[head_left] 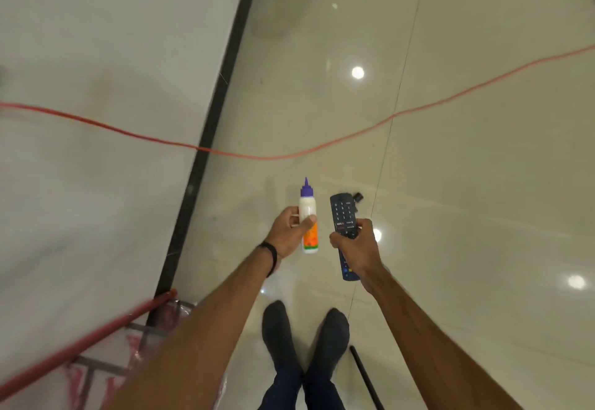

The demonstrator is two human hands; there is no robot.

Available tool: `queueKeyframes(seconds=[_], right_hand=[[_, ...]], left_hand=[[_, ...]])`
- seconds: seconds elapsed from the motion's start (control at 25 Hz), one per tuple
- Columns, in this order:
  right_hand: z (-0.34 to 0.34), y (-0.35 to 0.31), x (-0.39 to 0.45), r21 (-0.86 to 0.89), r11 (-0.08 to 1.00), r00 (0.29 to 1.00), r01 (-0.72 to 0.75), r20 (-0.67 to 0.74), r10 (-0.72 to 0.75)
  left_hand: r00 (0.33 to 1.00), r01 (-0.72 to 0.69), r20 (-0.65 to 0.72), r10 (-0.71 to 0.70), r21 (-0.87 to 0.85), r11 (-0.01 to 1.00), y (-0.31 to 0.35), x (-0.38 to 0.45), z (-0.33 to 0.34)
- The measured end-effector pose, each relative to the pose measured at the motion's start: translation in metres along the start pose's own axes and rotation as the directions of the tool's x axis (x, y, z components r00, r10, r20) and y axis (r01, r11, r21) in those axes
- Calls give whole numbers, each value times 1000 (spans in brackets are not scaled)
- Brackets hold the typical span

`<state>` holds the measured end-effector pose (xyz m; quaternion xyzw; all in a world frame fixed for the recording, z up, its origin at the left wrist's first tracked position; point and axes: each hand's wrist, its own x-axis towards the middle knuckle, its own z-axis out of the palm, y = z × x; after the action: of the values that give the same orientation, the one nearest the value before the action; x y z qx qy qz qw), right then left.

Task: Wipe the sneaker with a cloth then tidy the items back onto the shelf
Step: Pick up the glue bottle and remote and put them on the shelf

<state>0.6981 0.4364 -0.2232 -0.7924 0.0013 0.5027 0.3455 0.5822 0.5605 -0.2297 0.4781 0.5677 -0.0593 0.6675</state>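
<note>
My left hand (288,234) grips a white bottle (308,213) with a purple pointed cap and an orange label, held upright in front of me. Beside it my right hand (357,245) holds a dark remote control (342,213) by its middle, buttons facing up. Both arms reach forward over a glossy tiled floor. No sneaker, cloth or shelf shows in the head view.
An orange cable (257,155) crosses the floor ahead. A black strip (209,126) divides the tiles at left. A red pole (83,342) and a clear plastic item lie at lower left, a black rod (365,377) by my socked feet (306,335).
</note>
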Motion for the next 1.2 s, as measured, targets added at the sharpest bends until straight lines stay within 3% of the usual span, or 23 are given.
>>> queueKeyframes(seconds=[0.2, 0.36, 0.56, 0.8, 0.92, 1.2], right_hand=[[-28, -115, -124, -26, 994, 994, 102, 35, -101], [-40, -168, -224, -140, 977, 985, 162, 78, -153], [-37, -198, -320, -205, 955, 971, 214, 156, -184], [-1, -237, -393, -354, 886, 921, 300, 349, -172], [27, -254, -407, -441, 808, 865, 392, 476, -159], [82, -267, -461, -480, 554, 581, 681, 814, -9]], left_hand=[[1000, -24, 12, 26, -130, 991, 89, -132, -32], [998, -65, -26, 61, -229, 971, 126, -231, -57], [998, -56, -57, 39, -337, 940, 125, -330, -80], [970, -156, -242, 16, -572, 806, 131, -419, -113], [927, -239, -374, -26, -645, 726, 127, -452, -134], [751, -437, -599, -279, -767, 471, 57, -554, -122]])
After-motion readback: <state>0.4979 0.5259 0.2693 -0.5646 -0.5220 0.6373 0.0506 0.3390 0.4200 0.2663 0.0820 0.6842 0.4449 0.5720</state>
